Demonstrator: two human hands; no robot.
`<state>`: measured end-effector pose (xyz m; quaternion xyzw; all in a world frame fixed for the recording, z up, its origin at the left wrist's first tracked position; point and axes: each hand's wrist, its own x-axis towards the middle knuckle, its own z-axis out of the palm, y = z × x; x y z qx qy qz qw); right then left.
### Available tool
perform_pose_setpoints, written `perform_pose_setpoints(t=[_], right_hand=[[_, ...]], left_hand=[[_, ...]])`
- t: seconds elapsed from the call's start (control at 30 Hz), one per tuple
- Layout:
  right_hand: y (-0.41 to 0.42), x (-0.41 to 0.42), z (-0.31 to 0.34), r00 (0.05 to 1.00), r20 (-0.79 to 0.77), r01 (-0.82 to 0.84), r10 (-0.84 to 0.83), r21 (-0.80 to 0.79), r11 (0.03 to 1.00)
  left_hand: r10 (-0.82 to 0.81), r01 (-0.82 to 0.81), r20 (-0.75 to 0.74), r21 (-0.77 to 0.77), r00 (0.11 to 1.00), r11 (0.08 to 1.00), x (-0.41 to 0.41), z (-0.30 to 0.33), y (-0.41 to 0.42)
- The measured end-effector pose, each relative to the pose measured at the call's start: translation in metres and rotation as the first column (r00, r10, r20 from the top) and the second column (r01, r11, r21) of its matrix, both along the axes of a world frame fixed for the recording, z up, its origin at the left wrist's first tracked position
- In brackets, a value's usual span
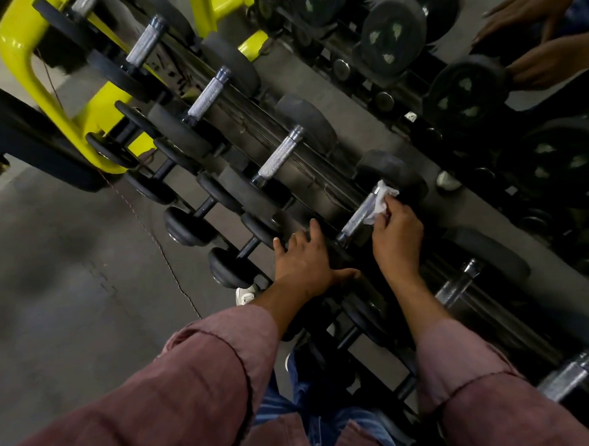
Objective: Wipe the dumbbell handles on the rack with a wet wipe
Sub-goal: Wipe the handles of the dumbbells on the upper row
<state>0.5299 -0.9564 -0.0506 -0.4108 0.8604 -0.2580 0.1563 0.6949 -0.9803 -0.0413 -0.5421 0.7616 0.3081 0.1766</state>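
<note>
Right hand (397, 238) pinching a white wet wipe (380, 201) against the far end of a knurled dumbbell handle (360, 216) lying on the rack (321, 184) — left hand (307, 263) resting with fingers spread on that dumbbell's near black head, holding nothing — pink sleeves (192, 381) showing on both arms

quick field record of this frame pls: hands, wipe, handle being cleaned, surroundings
right hand: right hand pinches the crumpled white wet wipe
wipe contact: pressed on the upper end of a knurled silver dumbbell handle
left hand: left hand, fingers spread, rests on the black dumbbell head beside that handle
rack: black tiered dumbbell rack, more silver handles along the row
background: yellow metal frame at upper left
</note>
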Motion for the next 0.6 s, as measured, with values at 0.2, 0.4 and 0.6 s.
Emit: perform_pose_setpoints(t=[0.2,0.4,0.6], right_hand=[[-0.005,0.006,-0.014,0.834,0.459,0.344,-0.307,0.004,0.939],[-0.019,-0.011,-0.020,0.250,0.909,0.446,-0.334,0.198,0.873],[-0.028,-0.025,-0.018,0.178,0.925,0.322,-0.335,0.267,0.908]], left_hand=[[-0.007,0.007,0.019,0.008,1.000,1.000,-0.001,0.000,-0.001],[-0.011,0.011,0.016,-0.005,1.000,1.000,0.000,-0.001,0.000],[-0.004,0.005,0.005,-0.013,1.000,1.000,0.001,-0.001,0.001]])
